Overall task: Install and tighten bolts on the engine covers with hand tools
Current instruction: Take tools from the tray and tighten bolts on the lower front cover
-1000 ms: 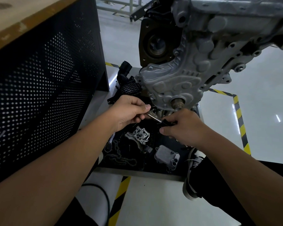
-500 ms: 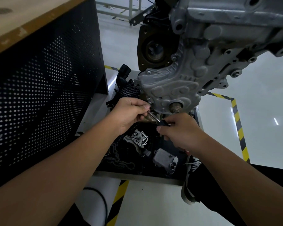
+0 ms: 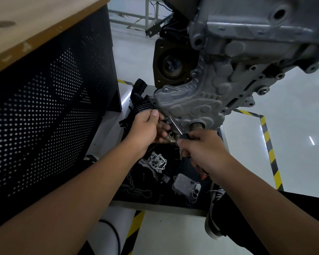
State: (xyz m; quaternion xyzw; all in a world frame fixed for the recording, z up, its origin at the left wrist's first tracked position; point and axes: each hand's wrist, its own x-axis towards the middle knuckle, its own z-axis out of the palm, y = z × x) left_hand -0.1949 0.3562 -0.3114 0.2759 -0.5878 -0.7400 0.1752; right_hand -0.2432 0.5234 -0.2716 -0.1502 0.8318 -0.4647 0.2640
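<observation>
A grey cast engine cover hangs on the raised engine at upper centre. My right hand grips the dark handle of a driver tool, whose thin steel shaft slants up-left to the cover's lower left edge. My left hand is just left of the shaft's tip, its thumb and fingers pinching a small dark bolt at the cover's edge. The tip itself is partly hidden by my fingers.
Below the engine a black tray holds a pump housing, a grey cooler part and a chain. A black perforated cabinet with a wooden top stands close on the left. Yellow-black tape marks the floor.
Both hands have risen toward the cover's lower left edge. The tool's shaft now reaches the cover, and my left fingers have closed in at its tip.
</observation>
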